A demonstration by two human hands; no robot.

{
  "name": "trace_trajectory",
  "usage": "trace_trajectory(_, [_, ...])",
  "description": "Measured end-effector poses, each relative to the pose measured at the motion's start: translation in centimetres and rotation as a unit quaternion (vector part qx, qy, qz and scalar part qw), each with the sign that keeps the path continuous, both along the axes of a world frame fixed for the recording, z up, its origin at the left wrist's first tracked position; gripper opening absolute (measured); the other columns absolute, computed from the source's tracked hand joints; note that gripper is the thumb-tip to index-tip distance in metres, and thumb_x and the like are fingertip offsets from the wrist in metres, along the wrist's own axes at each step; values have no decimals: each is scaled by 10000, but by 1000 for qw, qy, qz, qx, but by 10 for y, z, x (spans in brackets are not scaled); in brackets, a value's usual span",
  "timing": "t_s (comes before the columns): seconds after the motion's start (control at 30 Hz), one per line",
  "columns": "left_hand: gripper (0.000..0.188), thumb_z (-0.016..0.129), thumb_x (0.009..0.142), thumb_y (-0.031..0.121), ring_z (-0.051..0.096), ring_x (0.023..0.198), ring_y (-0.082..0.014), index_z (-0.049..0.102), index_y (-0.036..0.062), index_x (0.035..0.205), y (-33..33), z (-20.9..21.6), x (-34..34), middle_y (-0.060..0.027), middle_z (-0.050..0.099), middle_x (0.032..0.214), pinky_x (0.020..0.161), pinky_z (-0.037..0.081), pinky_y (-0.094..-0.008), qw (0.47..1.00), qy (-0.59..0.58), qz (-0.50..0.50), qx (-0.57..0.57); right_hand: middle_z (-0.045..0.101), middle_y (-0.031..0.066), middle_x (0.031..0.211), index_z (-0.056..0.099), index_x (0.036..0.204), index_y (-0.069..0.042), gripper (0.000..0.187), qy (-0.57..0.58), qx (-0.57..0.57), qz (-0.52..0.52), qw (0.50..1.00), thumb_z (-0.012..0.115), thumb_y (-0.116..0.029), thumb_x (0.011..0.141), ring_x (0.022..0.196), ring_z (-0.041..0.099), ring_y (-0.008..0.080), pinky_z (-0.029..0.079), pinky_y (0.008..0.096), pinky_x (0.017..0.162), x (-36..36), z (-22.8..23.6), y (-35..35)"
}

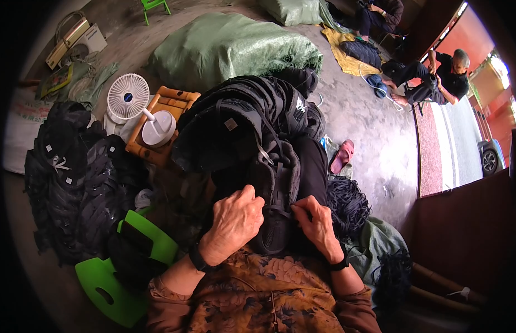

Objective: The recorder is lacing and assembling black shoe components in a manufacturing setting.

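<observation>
A black shoe upper (277, 180) lies lengthwise on my lap, its toe toward me. A thin black shoelace (278, 210) crosses the upper between my hands. On its left side my left hand (234, 223) is closed, the fingers curled at the shoelace; its fingertips are partly hidden. At the right edge my right hand (318, 226) pinches the shoelace between thumb and forefinger. Just beyond the upper, a bundle of several more black shoe uppers (230, 139) rests over my legs, with small white labels on some of them.
To my left are a heap of black uppers (83, 177), a green plastic chair (111, 286) and a white fan (158, 129) on a bamboo stool (177, 100). Black laces (347, 205) lie piled at my right, near a pink slipper (342, 156). Green sacks (230, 47) and seated people (455, 77) are farther off.
</observation>
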State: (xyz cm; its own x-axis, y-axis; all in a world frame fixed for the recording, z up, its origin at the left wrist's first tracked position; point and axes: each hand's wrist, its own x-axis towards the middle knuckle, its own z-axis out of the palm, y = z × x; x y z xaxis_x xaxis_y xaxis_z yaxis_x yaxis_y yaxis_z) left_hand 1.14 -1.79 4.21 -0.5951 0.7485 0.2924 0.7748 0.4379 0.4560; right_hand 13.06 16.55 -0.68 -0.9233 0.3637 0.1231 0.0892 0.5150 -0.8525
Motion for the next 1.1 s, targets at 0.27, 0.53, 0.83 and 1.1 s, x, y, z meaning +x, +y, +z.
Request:
trace_trajectory(0.27, [56, 645, 737, 147, 565, 808, -163, 593, 127, 734, 18, 18, 15, -23, 493, 818, 669, 439, -303, 941, 242, -34, -236, 635, 147, 677, 592, 900, -23, 106, 29, 28, 4, 999, 683, -64, 864, 601, 654, 313, 486, 352, 542, -3, -3, -2])
trace_trajectory(0.53, [143, 605, 789, 180, 477, 1206, -250, 642, 76, 879, 18, 28, -12, -106, 544, 1129, 939, 416, -431, 920, 336, -161, -123, 654, 121, 1079, 631, 976, -94, 205, 35, 200, 23, 979, 719, -81, 792, 968, 661, 279, 477, 425, 864, -5, 12, 9])
trace_trajectory(0.83, [87, 626, 750, 118, 507, 888, -201, 544, 108, 776, 9, 14, -38, -45, 472, 840, 753, 430, -308, 935, 196, -250, -156, 521, 55, 967, 581, 917, -120, 181, 84, 465, 333, 816, 640, -204, 767, 1024, 501, 233, 431, 419, 891, -39, 40, 55])
trace_trajectory(1.1, [121, 703, 721, 109, 527, 945, -244, 599, 77, 774, 1, -21, -43, -70, 507, 884, 778, 506, -333, 956, 88, -258, -106, 489, 28, 840, 624, 745, -142, 138, -20, 384, 300, 873, 674, -269, 770, 844, 474, 222, 400, 363, 710, -17, 16, 48])
